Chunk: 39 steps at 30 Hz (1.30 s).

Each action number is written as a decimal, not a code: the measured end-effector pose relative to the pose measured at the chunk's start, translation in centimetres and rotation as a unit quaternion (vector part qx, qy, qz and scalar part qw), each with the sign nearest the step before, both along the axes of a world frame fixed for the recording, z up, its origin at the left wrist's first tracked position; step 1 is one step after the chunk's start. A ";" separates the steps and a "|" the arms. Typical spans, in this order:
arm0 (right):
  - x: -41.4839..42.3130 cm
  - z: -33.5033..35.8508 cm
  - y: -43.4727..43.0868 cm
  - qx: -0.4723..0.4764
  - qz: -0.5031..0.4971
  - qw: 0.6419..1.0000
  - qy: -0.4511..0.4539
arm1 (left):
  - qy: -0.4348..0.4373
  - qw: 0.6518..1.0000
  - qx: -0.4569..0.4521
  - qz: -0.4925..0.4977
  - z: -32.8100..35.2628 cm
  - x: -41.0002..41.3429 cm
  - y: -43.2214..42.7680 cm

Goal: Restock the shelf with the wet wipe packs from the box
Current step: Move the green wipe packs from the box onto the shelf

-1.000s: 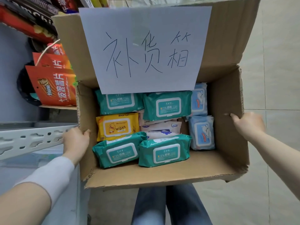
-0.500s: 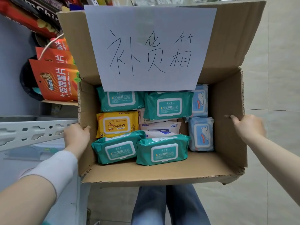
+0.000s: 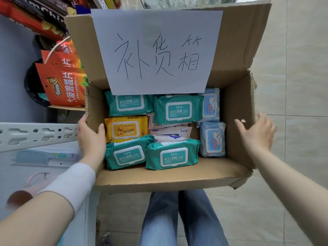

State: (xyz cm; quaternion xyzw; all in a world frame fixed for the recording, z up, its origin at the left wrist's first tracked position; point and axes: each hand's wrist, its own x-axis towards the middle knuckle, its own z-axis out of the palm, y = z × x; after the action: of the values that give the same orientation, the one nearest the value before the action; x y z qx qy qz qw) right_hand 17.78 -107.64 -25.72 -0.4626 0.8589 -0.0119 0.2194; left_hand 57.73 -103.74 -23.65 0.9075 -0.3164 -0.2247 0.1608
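My left hand [image 3: 91, 139] grips the left wall of the open brown cardboard box [image 3: 237, 121] of wet wipe packs [image 3: 173, 155], right hand [image 3: 257, 135] spread open just off it; one-sided hold risks tipping, spilling packs.

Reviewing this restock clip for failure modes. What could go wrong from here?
1. The right hand is open, apparently off the cardboard box; only the left hand grips a wall, so the box could tip or slide.
2. The teal packs overlap loosely; pulling one may drag neighbours.
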 end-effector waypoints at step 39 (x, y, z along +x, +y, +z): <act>-1.0 5.9 10.5 0.076 -0.118 0.884 -0.447 | 0.328 0.931 -0.145 -0.068 6.4 -11.8 0.4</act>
State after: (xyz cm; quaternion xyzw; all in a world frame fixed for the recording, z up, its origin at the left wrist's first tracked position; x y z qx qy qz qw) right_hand 16.76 -97.10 -19.83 -0.2853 0.7166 -0.1778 0.6112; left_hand 45.94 -103.33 -17.22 0.7266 -0.3360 -0.4714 0.3702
